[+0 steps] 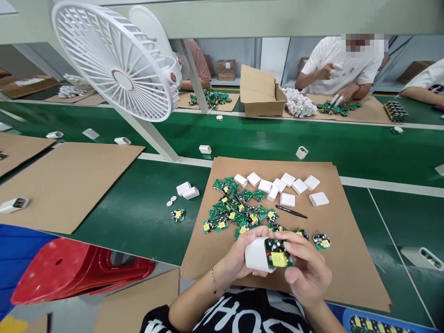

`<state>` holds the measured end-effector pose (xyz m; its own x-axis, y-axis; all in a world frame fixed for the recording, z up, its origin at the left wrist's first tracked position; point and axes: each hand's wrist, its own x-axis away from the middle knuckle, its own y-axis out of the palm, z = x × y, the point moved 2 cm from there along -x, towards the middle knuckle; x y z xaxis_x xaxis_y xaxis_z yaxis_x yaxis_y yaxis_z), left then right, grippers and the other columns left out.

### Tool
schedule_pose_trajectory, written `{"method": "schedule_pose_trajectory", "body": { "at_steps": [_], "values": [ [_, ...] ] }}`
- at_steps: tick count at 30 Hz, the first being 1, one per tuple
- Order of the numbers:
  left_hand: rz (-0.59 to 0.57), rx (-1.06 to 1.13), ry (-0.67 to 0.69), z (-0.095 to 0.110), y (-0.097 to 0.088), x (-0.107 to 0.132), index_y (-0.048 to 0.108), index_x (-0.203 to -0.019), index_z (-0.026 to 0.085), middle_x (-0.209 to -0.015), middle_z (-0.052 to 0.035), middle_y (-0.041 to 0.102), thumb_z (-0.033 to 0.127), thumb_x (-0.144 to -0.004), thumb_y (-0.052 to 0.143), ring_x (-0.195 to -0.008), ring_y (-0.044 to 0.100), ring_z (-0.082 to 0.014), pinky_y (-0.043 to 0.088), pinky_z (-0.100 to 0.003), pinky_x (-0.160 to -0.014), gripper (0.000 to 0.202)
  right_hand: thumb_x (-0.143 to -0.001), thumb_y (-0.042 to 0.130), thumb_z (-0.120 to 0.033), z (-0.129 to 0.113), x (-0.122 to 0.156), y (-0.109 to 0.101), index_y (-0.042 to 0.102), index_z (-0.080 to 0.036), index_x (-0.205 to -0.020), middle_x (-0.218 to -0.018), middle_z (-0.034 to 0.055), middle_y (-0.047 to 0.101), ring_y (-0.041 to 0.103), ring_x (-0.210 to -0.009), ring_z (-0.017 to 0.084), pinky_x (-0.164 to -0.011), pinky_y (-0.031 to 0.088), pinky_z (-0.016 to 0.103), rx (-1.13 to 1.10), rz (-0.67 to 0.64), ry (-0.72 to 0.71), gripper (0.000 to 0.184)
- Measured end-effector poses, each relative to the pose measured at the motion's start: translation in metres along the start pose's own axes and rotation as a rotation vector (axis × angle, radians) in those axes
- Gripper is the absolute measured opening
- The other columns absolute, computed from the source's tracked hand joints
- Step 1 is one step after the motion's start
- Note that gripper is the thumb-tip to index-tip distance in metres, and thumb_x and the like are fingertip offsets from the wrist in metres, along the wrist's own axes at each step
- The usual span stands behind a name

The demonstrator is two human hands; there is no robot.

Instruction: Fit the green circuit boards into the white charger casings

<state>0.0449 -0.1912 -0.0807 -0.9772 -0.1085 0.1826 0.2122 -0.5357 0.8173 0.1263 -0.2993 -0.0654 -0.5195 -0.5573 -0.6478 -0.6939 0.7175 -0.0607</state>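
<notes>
My left hand (237,254) is closed around a white plastic charger housing (255,255), its open end facing right. At that opening, my right hand (310,268) grips a green circuit board (279,256) with a yellow transformer on it. The board sits partly in the mouth of the housing, with much of it still visible outside. Just beyond my hands lies a heap of similar boards (239,208) on a cardboard sheet (342,277). Several white housings (287,200) stand behind, and black tweezers (292,212) lie between them and my hands.
A white fan (123,79) hangs at upper left from a slanted post (149,132). A green conveyor belt (243,138) carries scattered housings. Across it, a person (343,69) handles boards beside a cardboard box (263,106). Red stools (69,273) stand at lower left.
</notes>
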Motion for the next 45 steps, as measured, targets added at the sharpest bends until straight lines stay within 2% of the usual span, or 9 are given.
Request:
{"method": "schedule_pose_trajectory", "body": {
  "at_steps": [17, 20, 23, 27, 29, 33, 37, 41, 45],
  "values": [
    [0.169, -0.178, 0.056, -0.006, -0.008, -0.002, 0.051, -0.056, 0.015, -0.045, 0.0045, 0.041, 0.072, -0.054, 0.070, -0.037, 0.031, -0.0052, 0.019, -0.019, -0.035, 0.060, -0.094, 0.053, -0.042, -0.004, 0.000, 0.002, 0.055, -0.022, -0.132, -0.128, 0.0104, 0.063, 0.057, -0.124, 0.025, -0.096, 0.056, 0.046, 0.169, -0.163, -0.291, 0.043],
    [0.183, -0.164, 0.057, -0.005, -0.010, -0.003, 0.053, -0.057, 0.014, -0.046, 0.0036, 0.043, 0.072, -0.059, 0.070, -0.039, 0.033, -0.0055, 0.023, -0.020, -0.038, 0.060, -0.095, 0.051, -0.043, 0.006, 0.006, 0.005, 0.056, -0.031, -0.129, -0.148, 0.0062, 0.044, 0.049, -0.132, 0.027, -0.101, 0.051, 0.048, 0.119, -0.185, -0.046, 0.036],
    [0.176, -0.173, 0.067, -0.004, -0.015, -0.004, 0.055, -0.056, 0.013, -0.047, 0.0021, 0.044, 0.075, -0.062, 0.068, -0.042, 0.036, -0.0062, 0.026, -0.020, -0.042, 0.063, -0.092, 0.057, -0.045, 0.014, 0.011, 0.009, 0.035, -0.033, -0.145, -0.154, 0.0092, 0.034, 0.041, -0.138, 0.028, -0.105, 0.047, 0.048, 0.000, -0.260, 0.343, 0.059],
    [0.148, -0.303, 0.103, -0.003, -0.023, -0.003, 0.061, -0.075, 0.013, -0.060, 0.0009, 0.049, 0.078, -0.064, 0.064, -0.049, 0.038, -0.0069, 0.029, -0.019, -0.045, 0.066, -0.091, 0.059, -0.038, 0.013, 0.016, 0.011, 0.046, -0.033, -0.138, -0.151, 0.0059, 0.041, 0.033, -0.143, 0.026, -0.117, 0.030, 0.049, -0.023, -0.434, 0.482, 0.049],
    [0.174, -0.497, 0.252, 0.003, -0.027, 0.000, 0.060, -0.094, 0.017, -0.072, -0.0010, 0.054, 0.076, -0.073, 0.055, -0.056, 0.044, -0.0094, 0.034, -0.020, -0.049, 0.063, -0.090, 0.061, -0.035, 0.012, 0.019, 0.010, 0.050, -0.033, -0.135, -0.146, 0.0062, 0.048, 0.042, -0.137, 0.025, -0.114, 0.035, 0.045, -0.050, -0.380, 0.532, 0.046],
    [0.139, -1.225, 0.940, 0.028, -0.021, 0.019, 0.046, -0.128, 0.030, -0.120, -0.0096, 0.056, 0.058, -0.082, 0.062, -0.104, 0.054, -0.0229, 0.046, -0.035, -0.085, 0.056, -0.092, 0.058, -0.040, 0.014, 0.021, 0.010, 0.053, -0.029, -0.130, -0.133, 0.0085, 0.061, 0.061, -0.119, 0.021, -0.101, 0.051, 0.034, -0.232, -0.217, 0.694, 0.040],
    [-0.194, -1.761, 0.912, 0.041, -0.009, 0.029, 0.060, -0.120, 0.033, -0.120, -0.0084, 0.064, 0.020, -0.085, 0.063, -0.108, 0.058, -0.0250, 0.045, -0.041, -0.092, 0.038, -0.086, 0.064, -0.049, 0.018, 0.013, 0.012, 0.058, -0.027, -0.125, -0.127, 0.0090, 0.065, 0.063, -0.115, 0.022, -0.100, 0.051, 0.033, -0.329, -0.208, 0.802, 0.045],
    [0.162, -1.076, 0.696, 0.058, -0.017, 0.022, 0.071, -0.108, 0.025, -0.108, -0.0096, 0.069, 0.029, -0.076, 0.075, -0.096, 0.065, -0.0247, 0.052, -0.037, -0.085, 0.032, -0.079, 0.053, -0.073, 0.022, 0.003, 0.006, 0.047, -0.029, -0.139, -0.123, 0.0099, 0.067, 0.066, -0.107, 0.025, -0.098, 0.051, 0.040, -0.433, -0.320, 0.760, 0.075],
    [0.486, -0.153, 0.463, 0.078, -0.034, 0.008, 0.070, -0.104, 0.015, -0.098, -0.0095, 0.072, 0.035, -0.081, 0.071, -0.086, 0.068, -0.0187, 0.057, -0.025, -0.074, 0.031, -0.089, 0.030, -0.073, 0.032, -0.004, -0.010, 0.043, -0.032, -0.142, -0.132, 0.0081, 0.061, 0.063, -0.113, 0.023, -0.103, 0.046, 0.042, -0.324, -0.258, 0.710, 0.068]
  ]
}}
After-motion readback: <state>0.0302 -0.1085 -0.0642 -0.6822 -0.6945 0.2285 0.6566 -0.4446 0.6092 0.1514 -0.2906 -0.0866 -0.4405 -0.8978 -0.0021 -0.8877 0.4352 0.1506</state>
